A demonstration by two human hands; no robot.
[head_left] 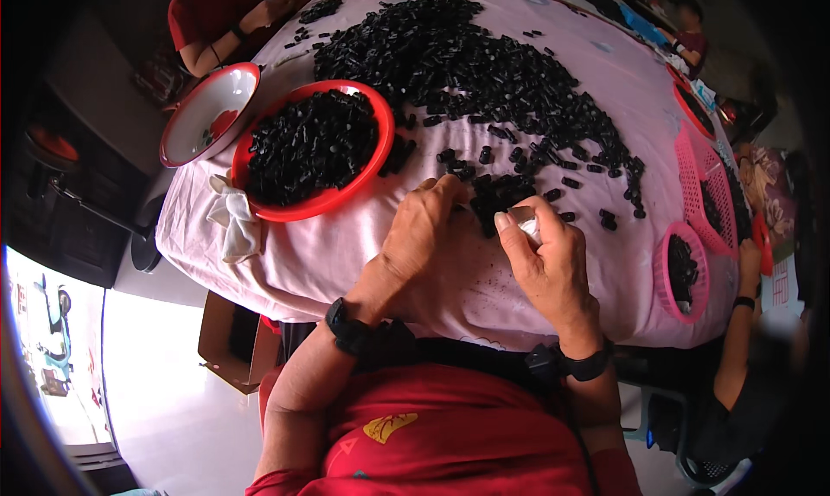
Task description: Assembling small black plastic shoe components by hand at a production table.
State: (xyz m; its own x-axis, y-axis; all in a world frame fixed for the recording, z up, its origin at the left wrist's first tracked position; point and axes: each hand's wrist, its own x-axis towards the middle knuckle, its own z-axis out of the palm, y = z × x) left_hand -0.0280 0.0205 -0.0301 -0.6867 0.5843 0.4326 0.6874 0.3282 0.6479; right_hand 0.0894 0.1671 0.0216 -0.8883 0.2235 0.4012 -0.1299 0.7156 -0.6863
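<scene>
Over the pink cloth (467, 280) both my hands work close together at the near edge of a heap of small black pieces (458, 55). My left hand (418, 225) has its fingers curled and pinched beside a small cluster of black pieces (501, 192); whatever its fingertips hold is hidden. My right hand (552, 262) is closed on a small white-wrapped tool (530, 229), thumb on top, with a greyish end near the index finger. The tool's kind is not clear.
A red basin (386, 150) full of black pieces stands left, beside a white enamel basin (192, 131) and a crumpled white glove (233, 224). Pink baskets (661, 275) with pieces line the right edge. Other people (207, 20) sit around the table. A cardboard box (226, 340) is below left.
</scene>
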